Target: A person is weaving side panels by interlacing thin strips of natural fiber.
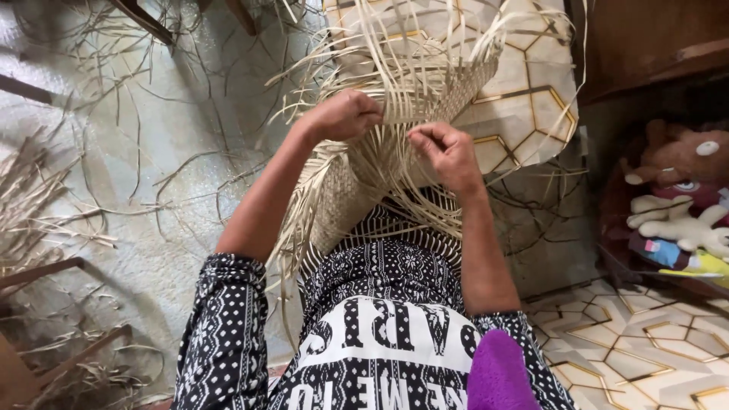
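Beside mat (357, 190): toys (676, 205), floor scraps (45, 205).

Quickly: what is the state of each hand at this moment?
Left hand: closed, gripping pale straw strips of the woven mat.
Right hand: closed, pinching strips of the same mat.

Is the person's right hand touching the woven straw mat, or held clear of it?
Touching. The head view shows the right hand pinching loose strips of the woven straw mat, fingertips pressed into the strands.
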